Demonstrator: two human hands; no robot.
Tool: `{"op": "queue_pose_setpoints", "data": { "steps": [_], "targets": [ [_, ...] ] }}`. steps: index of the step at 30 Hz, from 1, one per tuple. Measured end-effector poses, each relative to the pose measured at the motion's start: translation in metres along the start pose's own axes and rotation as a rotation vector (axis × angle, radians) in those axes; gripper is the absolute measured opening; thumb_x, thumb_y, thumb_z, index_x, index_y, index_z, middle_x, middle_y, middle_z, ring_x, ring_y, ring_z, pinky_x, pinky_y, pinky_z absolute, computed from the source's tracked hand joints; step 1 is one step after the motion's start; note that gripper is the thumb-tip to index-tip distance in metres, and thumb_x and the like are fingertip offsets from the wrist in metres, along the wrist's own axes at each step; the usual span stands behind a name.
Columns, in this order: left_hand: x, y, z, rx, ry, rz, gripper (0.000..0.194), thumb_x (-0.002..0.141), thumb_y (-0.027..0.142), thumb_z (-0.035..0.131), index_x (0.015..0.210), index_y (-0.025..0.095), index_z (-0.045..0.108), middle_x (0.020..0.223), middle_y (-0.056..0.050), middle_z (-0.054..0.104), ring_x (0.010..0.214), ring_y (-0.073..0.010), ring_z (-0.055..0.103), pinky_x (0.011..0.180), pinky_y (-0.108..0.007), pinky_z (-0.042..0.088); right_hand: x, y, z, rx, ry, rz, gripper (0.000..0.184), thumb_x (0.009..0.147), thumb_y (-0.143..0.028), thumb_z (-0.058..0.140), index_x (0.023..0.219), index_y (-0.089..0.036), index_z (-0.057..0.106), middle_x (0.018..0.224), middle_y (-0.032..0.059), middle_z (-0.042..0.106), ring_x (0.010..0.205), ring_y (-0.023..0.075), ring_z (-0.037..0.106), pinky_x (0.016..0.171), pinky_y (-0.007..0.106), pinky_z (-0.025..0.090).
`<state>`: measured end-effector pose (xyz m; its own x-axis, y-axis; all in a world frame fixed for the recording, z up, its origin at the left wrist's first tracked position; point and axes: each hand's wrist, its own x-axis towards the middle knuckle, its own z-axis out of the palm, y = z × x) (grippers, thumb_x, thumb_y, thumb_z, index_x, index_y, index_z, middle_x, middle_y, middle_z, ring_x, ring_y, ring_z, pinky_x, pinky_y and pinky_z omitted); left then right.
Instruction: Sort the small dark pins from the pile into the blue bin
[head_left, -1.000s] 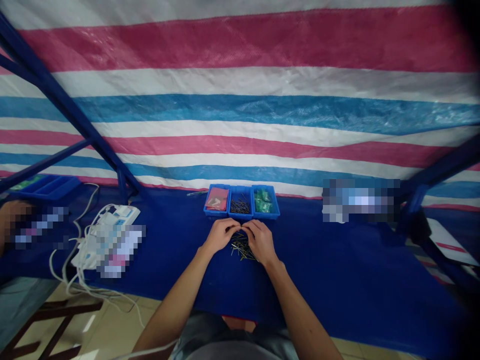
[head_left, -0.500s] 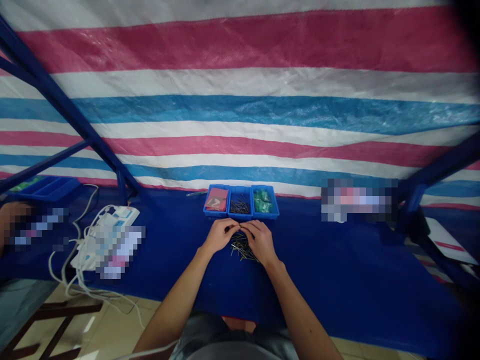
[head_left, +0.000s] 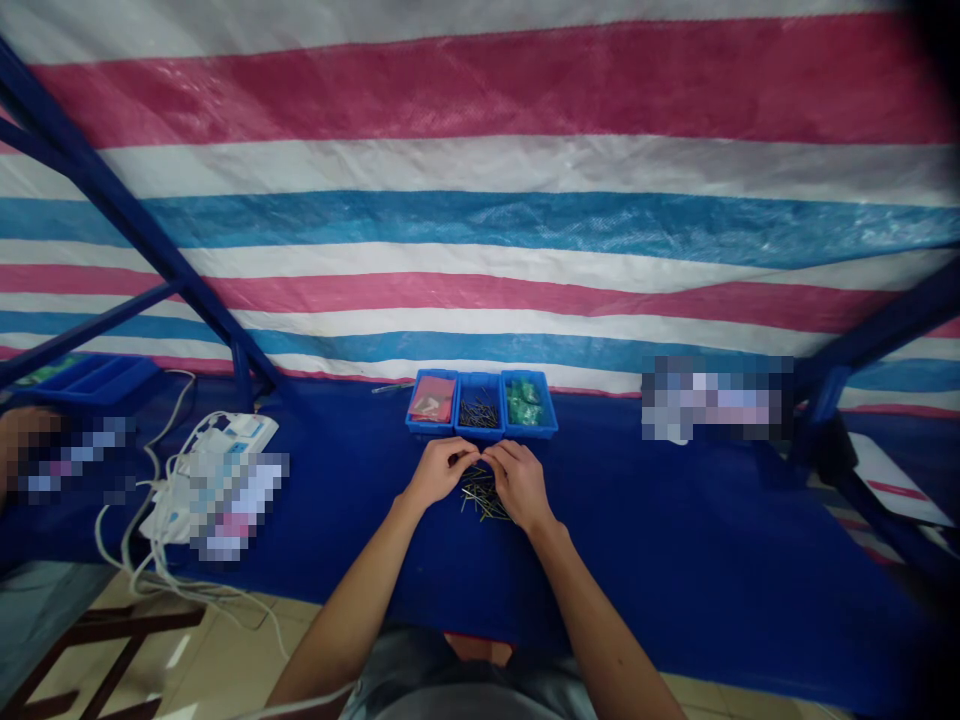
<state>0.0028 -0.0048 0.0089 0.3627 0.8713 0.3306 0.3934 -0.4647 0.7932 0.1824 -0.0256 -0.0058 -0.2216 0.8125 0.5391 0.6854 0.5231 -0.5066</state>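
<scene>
My left hand [head_left: 441, 470] and my right hand [head_left: 519, 478] meet at the fingertips, each in a pinch, just in front of the bins. Whatever lies between the fingertips is too small to make out. Below the fingers, a loose pile of thin metal pins or screws [head_left: 484, 498] is spread on the blue tabletop, partly covered by my right hand. Behind the hands stand three joined blue bins. The left bin [head_left: 409, 424] holds a pink piece with small pale items, the middle bin [head_left: 480, 434] more thin metal pieces, and the right bin [head_left: 551, 420] green plastic packets.
A white power strip [head_left: 259, 432] with tangled cables [head_left: 154, 530] lies on the left. Another person's hand [head_left: 30, 435] is at the far left, near a blue tray [head_left: 112, 378]. Blue frame bars [head_left: 150, 245] flank the table before a striped sheet [head_left: 480, 230].
Almost nothing differs. My fingertips stay together over the pile, with only a slight shift of the right fingers.
</scene>
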Motion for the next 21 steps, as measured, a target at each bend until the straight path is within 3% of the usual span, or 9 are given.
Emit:
{"op": "queue_pose_setpoints", "data": {
  "steps": [3,9,21],
  "targets": [
    [-0.0002,-0.0009,0.0005,0.006,0.003,0.000,0.028,0.094,0.035,0.058,0.085,0.014,0.073,0.079,-0.005,0.071,0.067,-0.0143,0.059,0.065,-0.024,0.042,0.0008,-0.0010,-0.0009,-0.002,-0.013,0.010,0.026,0.102,-0.025,0.046,0.088,-0.022,0.067,0.085,0.0049,0.070,0.080,0.0191,0.061,0.076,0.034,0.042],
    [-0.0003,-0.0012,0.0004,0.012,0.003,-0.014,0.031,0.095,0.039,0.056,0.086,0.015,0.073,0.079,-0.006,0.072,0.066,-0.0144,0.058,0.063,-0.024,0.041,0.0012,0.0009,-0.0019,0.049,0.043,-0.021,0.018,0.100,-0.030,0.053,0.101,-0.023,0.070,0.095,0.0063,0.072,0.087,0.0210,0.064,0.081,0.036,0.045],
    [0.0001,0.0002,0.0003,0.013,-0.011,-0.005,0.030,0.095,0.036,0.056,0.084,0.015,0.073,0.079,-0.006,0.072,0.068,-0.0145,0.060,0.065,-0.025,0.043,-0.0003,0.0015,-0.0013,0.010,0.027,-0.002,0.022,0.101,-0.025,0.049,0.093,-0.023,0.070,0.089,0.0048,0.070,0.083,0.0188,0.064,0.079,0.033,0.043]
  ]
}}
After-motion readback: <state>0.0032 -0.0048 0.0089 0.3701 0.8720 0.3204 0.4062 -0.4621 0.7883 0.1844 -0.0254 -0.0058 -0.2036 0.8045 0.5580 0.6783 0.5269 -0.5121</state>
